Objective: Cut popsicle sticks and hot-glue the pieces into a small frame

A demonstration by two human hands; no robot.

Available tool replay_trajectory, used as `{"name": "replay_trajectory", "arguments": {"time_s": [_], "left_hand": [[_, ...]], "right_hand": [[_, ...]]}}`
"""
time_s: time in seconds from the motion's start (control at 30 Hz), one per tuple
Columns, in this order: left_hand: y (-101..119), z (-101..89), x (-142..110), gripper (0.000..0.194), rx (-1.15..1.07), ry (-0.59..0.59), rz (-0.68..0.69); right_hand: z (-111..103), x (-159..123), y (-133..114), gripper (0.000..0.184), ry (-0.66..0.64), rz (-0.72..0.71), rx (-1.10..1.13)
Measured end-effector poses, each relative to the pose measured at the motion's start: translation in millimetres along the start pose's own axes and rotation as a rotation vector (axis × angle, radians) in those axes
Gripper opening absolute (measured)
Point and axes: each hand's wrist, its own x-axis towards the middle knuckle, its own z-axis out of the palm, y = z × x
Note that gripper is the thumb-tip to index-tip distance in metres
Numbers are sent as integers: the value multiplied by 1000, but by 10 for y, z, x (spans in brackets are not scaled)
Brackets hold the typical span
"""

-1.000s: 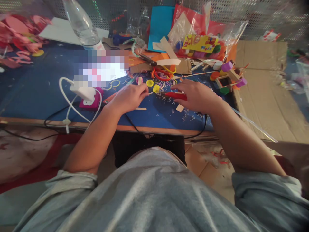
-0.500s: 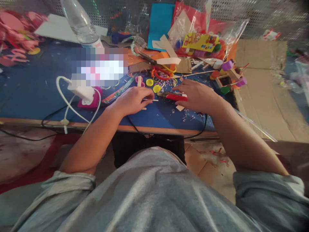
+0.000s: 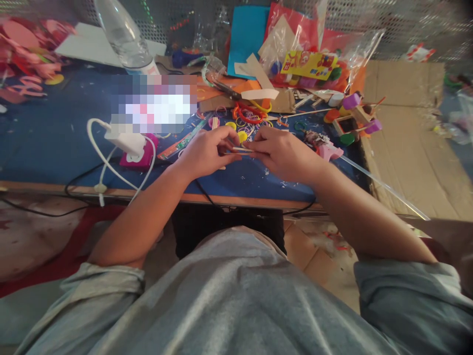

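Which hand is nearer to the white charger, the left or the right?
Left. The left hand is to the right of the white charger; the right hand is farther right.

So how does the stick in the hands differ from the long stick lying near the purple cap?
The held stick is between the fingers of the left hand and right hand; the long stick is in neither. The held stick shows only a short length, the long stick far more. Both are thin and pale.
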Motion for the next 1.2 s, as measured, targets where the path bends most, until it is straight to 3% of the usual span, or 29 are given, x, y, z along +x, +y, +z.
{"name": "replay_trajectory", "arguments": {"time_s": [0.37,0.57,0.77,0.97,1.2], "left_hand": [[97,-7,-55,30,-54,29,122],[350,-67,-310,9,158,112,190],[357,133,-644,1,312,192,351],[216,256,-817,7,371,218,413],[226,321,-829,15,387,182,281]], "right_hand": [[-20,-31,-116,30,-3,33,-19],[-85,-250,-307,30,4,45,-11],[90,-455,-557,31,-17,52,-67],[320,-559,-638,33,108,63,-16],[492,-593,-637,25,262,163,12]]}}
